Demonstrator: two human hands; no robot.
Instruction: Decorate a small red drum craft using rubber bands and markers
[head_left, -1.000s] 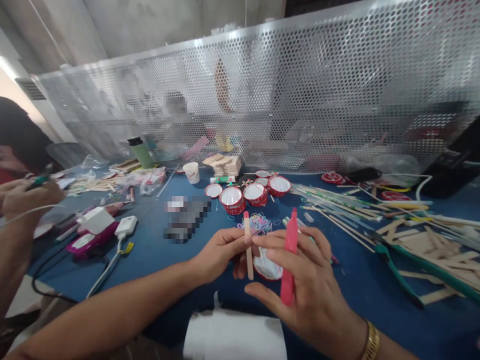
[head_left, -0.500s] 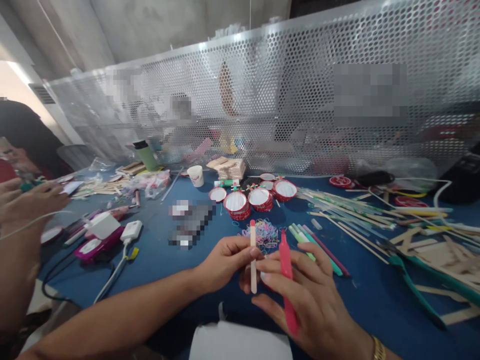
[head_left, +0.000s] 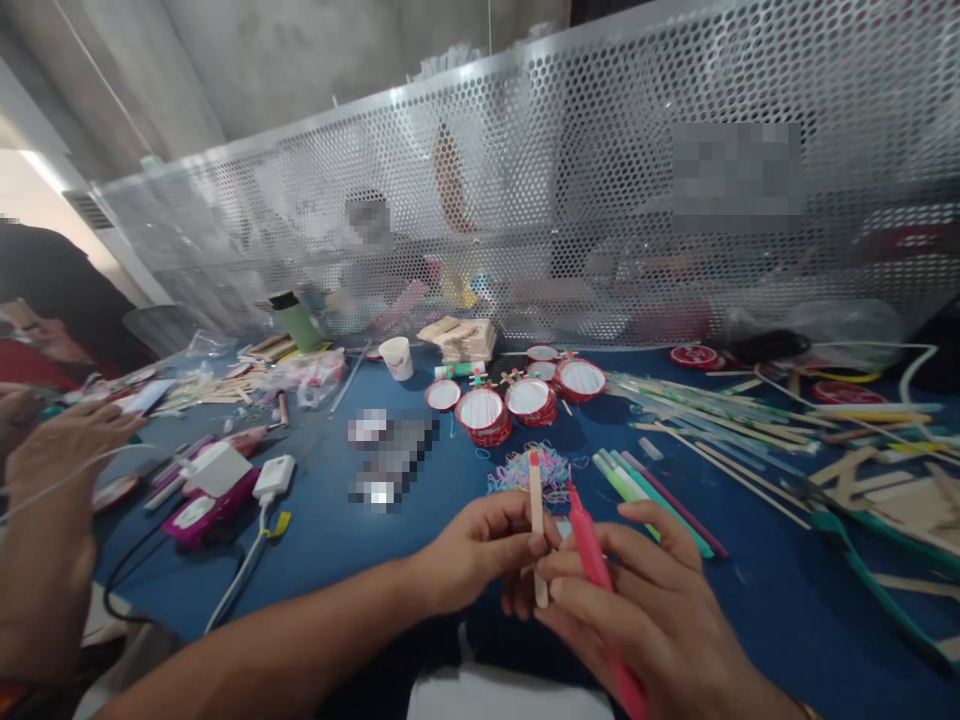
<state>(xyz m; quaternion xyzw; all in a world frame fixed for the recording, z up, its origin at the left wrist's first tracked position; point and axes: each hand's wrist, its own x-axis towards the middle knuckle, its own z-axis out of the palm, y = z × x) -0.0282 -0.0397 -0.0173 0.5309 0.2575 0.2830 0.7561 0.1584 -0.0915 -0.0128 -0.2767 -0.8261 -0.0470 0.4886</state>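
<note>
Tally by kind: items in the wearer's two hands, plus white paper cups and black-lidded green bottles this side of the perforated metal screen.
Pink marker pen, in right hand: 1
Red-tipped flat wooden stick, in left hand: 1
White paper cup: 1
Black-lidded green bottle: 1
Total: 4

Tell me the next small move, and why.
I'd perhaps turn over the wooden stick in your left hand: the face in view is red only at its top end, and its back is hidden. Your right hand holds the pinkish-red marker close by, tip up, handy if the back looks bare.
</note>
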